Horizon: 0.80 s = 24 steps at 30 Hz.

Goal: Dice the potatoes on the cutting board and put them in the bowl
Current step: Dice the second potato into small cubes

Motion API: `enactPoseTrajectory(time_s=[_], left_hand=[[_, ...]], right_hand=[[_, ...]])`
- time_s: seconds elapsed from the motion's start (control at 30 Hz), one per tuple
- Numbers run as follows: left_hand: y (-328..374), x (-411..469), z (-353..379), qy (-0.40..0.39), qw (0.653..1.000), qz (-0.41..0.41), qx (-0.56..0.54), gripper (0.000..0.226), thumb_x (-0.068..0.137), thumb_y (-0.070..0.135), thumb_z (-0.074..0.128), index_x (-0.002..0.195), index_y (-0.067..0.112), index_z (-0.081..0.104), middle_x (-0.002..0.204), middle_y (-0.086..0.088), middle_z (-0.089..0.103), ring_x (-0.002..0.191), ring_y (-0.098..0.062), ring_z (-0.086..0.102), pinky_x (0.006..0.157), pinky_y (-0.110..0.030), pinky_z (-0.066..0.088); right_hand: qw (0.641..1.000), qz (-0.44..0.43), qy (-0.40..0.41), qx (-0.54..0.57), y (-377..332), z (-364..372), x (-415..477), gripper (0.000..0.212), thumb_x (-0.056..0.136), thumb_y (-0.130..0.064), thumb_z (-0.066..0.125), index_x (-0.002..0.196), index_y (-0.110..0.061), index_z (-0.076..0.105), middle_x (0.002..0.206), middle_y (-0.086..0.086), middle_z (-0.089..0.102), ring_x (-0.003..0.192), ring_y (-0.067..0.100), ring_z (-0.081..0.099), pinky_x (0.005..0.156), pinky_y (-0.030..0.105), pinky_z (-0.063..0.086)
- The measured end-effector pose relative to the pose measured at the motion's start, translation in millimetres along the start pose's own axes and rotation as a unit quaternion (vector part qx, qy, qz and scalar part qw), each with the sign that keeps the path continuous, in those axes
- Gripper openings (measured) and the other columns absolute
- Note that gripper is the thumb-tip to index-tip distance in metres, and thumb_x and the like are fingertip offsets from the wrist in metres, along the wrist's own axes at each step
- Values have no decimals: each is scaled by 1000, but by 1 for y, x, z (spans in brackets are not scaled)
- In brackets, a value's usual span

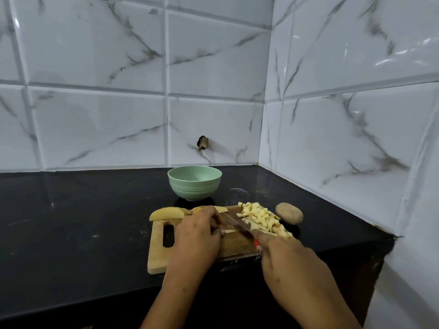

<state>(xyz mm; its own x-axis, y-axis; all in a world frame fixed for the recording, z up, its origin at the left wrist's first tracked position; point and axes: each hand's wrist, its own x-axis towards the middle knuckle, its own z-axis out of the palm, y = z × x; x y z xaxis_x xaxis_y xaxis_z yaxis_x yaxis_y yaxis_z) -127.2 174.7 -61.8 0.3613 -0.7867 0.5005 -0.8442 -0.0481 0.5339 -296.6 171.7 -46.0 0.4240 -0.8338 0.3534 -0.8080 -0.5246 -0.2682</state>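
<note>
A wooden cutting board (159, 255) lies on the black counter. My left hand (198, 236) pins a thin potato strip (229, 231) to the board with curled fingers. My right hand (282, 255) grips the red handle of a knife (235, 222), whose blade slants across the board just right of the strip. A heap of diced potato (261, 218) sits on the board's right side. Potato slices (166, 213) lie along the far left edge. A whole unpeeled potato (289, 213) rests on the counter to the right. A pale green bowl (194, 184) stands behind the board, nothing visible inside.
The black counter (83, 222) meets tiled walls (344, 138) at the back and on the right, forming a corner behind the bowl. The counter's front edge runs just below the board, and its right end stops near the side wall.
</note>
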Motion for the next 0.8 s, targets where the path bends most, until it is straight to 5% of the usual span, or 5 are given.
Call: enactPoseTrajectory(time_s=[0.3,0.5,0.63,0.8], left_hand=[[0,-1,0,26,999,3,-21,25,79,22,73,91,28,51,80,14,70,86,-2,58,73,-20,38],[-1,-6,-3,39,999,-4,-28,26,79,16,69,95,27,53,81,15,68,73,0,52,60,-8,30],[-4,-6,-3,48,996,-19,-70,32,75,8,71,93,28,52,76,15,67,73,2,60,66,-9,43],[-4,-7,-2,67,992,-22,-101,40,73,4,73,91,28,46,71,12,64,68,0,63,71,-27,56]], right_hand=[[994,-37,-70,-72,-15,3,7,59,100,-18,37,150,-40,16,120,-2,58,103,16,59,74,29,45],[993,-33,-50,-104,-17,13,11,66,98,-10,39,153,-33,10,112,0,61,97,17,61,67,29,43],[997,-21,-21,-68,-7,7,4,56,102,-22,34,150,-42,15,117,-4,60,95,14,58,65,26,38],[996,-40,-62,-44,-16,4,-8,59,101,-24,37,149,-45,10,120,-1,58,103,16,58,66,28,39]])
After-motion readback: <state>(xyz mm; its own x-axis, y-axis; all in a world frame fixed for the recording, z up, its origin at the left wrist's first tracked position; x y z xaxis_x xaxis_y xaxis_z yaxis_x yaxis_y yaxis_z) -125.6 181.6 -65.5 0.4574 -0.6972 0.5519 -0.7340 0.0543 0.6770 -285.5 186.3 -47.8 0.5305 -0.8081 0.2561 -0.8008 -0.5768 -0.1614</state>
